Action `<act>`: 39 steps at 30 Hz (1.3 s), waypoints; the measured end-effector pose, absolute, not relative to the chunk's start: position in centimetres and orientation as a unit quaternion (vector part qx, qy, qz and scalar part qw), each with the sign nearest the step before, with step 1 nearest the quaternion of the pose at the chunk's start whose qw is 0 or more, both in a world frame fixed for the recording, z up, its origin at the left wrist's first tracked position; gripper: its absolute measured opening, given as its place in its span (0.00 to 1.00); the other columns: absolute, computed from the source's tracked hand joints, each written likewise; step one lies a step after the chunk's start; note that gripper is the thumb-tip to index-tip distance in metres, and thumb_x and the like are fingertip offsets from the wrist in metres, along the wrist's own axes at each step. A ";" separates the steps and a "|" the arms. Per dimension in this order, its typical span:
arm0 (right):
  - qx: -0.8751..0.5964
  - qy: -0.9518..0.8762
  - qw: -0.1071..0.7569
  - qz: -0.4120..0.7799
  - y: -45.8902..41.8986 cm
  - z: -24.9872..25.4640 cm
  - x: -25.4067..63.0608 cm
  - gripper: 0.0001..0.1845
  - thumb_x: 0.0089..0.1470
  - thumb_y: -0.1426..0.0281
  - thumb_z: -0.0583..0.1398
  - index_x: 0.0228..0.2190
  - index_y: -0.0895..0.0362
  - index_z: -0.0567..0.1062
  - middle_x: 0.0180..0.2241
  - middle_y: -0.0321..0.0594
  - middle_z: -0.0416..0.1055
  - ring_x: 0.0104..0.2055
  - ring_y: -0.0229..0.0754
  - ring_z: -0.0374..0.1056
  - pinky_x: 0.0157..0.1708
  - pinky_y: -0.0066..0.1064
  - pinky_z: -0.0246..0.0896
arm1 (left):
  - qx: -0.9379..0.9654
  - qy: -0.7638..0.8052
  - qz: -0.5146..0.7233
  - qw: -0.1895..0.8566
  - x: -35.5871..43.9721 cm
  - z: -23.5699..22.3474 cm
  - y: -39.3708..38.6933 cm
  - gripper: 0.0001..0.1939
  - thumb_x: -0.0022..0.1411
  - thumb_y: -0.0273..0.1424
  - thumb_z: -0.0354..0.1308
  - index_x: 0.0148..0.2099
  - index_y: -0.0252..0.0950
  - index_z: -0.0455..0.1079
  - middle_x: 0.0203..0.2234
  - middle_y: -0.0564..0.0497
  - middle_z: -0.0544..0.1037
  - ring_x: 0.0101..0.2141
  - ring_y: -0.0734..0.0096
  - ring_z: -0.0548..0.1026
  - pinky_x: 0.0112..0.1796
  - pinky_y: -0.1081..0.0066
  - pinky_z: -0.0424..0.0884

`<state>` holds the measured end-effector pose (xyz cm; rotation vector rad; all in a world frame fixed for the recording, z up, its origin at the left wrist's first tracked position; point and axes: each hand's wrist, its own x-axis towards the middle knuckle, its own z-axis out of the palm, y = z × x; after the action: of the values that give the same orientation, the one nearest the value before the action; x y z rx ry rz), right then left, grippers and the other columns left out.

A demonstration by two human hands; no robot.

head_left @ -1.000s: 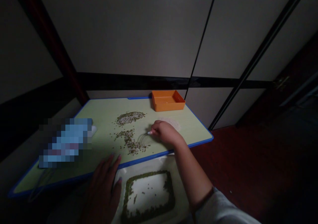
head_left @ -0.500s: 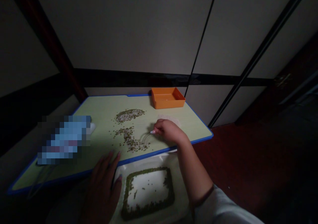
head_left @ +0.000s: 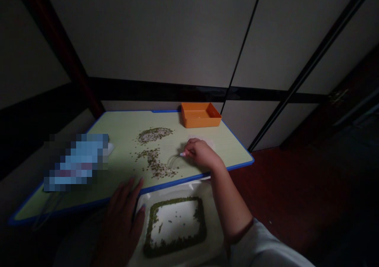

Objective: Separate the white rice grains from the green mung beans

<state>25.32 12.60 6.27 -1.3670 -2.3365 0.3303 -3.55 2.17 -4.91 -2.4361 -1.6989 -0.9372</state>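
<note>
Right hand (head_left: 197, 153) pinched on a thin curved tool (head_left: 174, 159), beside scattered small greenish beans (head_left: 154, 165), left hand (head_left: 124, 215) outspread, gripping nothing visible, next to white tray (head_left: 189, 188)

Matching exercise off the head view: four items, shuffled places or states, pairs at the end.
1. Orange box
2. Right hand
3. White tub
4. Left hand

A. Green bits ringing its floor
B. Fingers spread at the near edge of the tabletop
C. At the tabletop's far edge
D. Pinching a thin curved item

Pairs: 1-C, 2-D, 3-A, 4-B
</note>
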 end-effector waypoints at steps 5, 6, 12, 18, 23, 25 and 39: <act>-0.501 -0.828 0.217 0.124 12.3 6.3 25.7 0.12 0.61 0.72 0.62 0.25 0.59 0.75 0.28 0.36 0.66 0.35 0.38 0.60 0.37 0.29 0.51 | -0.774 -0.557 -0.302 -0.003 -3.3 -4.7 2.1 0.32 0.66 0.35 0.47 0.71 0.48 0.49 0.68 0.43 0.60 0.69 0.49 0.55 0.64 0.39 0.61; -0.491 -0.833 0.217 0.135 12.2 6.3 25.7 0.12 0.61 0.71 0.62 0.25 0.59 0.75 0.28 0.36 0.66 0.35 0.38 0.60 0.37 0.28 0.51 | -0.772 -0.559 -0.303 -0.009 -3.3 -4.6 2.1 0.32 0.66 0.35 0.48 0.70 0.48 0.49 0.68 0.43 0.60 0.69 0.49 0.55 0.65 0.39 0.60; -0.480 -0.841 0.203 0.143 12.2 6.5 25.0 0.12 0.61 0.71 0.63 0.25 0.59 0.75 0.29 0.36 0.67 0.35 0.37 0.60 0.36 0.29 0.50 | -0.770 -0.560 -0.305 -0.020 -3.4 -4.6 2.0 0.31 0.66 0.36 0.48 0.70 0.48 0.51 0.68 0.44 0.61 0.69 0.48 0.55 0.64 0.39 0.61; -0.508 -0.827 0.204 0.128 11.8 7.0 25.2 0.14 0.62 0.72 0.61 0.24 0.59 0.74 0.28 0.37 0.65 0.34 0.37 0.60 0.36 0.28 0.51 | -0.776 -0.552 -0.305 -0.007 -3.4 -4.7 2.1 0.32 0.66 0.35 0.48 0.71 0.48 0.50 0.68 0.43 0.60 0.69 0.49 0.56 0.65 0.41 0.61; -0.457 -0.849 0.202 0.172 11.7 6.8 25.0 0.14 0.62 0.72 0.62 0.24 0.59 0.73 0.28 0.35 0.65 0.35 0.36 0.61 0.37 0.28 0.52 | -0.776 -0.554 -0.302 -0.013 -3.4 -4.5 2.1 0.31 0.66 0.35 0.47 0.70 0.47 0.50 0.68 0.42 0.61 0.68 0.48 0.56 0.64 0.40 0.62; -0.452 -0.853 0.200 0.170 11.8 6.6 24.7 0.14 0.62 0.71 0.62 0.24 0.59 0.73 0.28 0.35 0.65 0.35 0.36 0.61 0.37 0.28 0.52 | -0.773 -0.557 -0.302 -0.015 -3.3 -4.4 2.0 0.31 0.66 0.35 0.47 0.70 0.47 0.50 0.67 0.42 0.61 0.68 0.48 0.56 0.64 0.39 0.62; -0.562 -0.797 0.193 0.104 12.0 6.6 27.0 0.11 0.62 0.71 0.61 0.27 0.59 0.77 0.31 0.42 0.70 0.34 0.39 0.61 0.37 0.30 0.54 | -0.770 -0.556 -0.313 -0.021 -3.3 -4.4 2.0 0.32 0.66 0.35 0.48 0.70 0.48 0.51 0.68 0.44 0.60 0.69 0.50 0.56 0.65 0.41 0.60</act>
<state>27.02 11.98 6.58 -1.5778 -2.2379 0.2922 -3.35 2.04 -4.43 -2.4498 -1.7704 -0.9977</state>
